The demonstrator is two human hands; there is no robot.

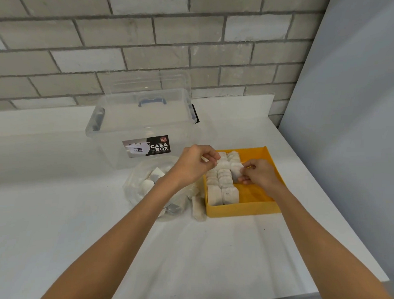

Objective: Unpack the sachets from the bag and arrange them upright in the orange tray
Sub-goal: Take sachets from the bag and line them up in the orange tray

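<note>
My left hand [196, 164] pinches a sachet [209, 159]. My right hand [261, 173] grips a second sachet [235, 171]. I should stand both straight in the tray [243, 210], snug together.

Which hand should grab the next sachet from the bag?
Probably left. The bag lies left of the orange tray, close under the left hand; the right hand would have to cross over. Both hands now pinch sachets in the tray.
</note>
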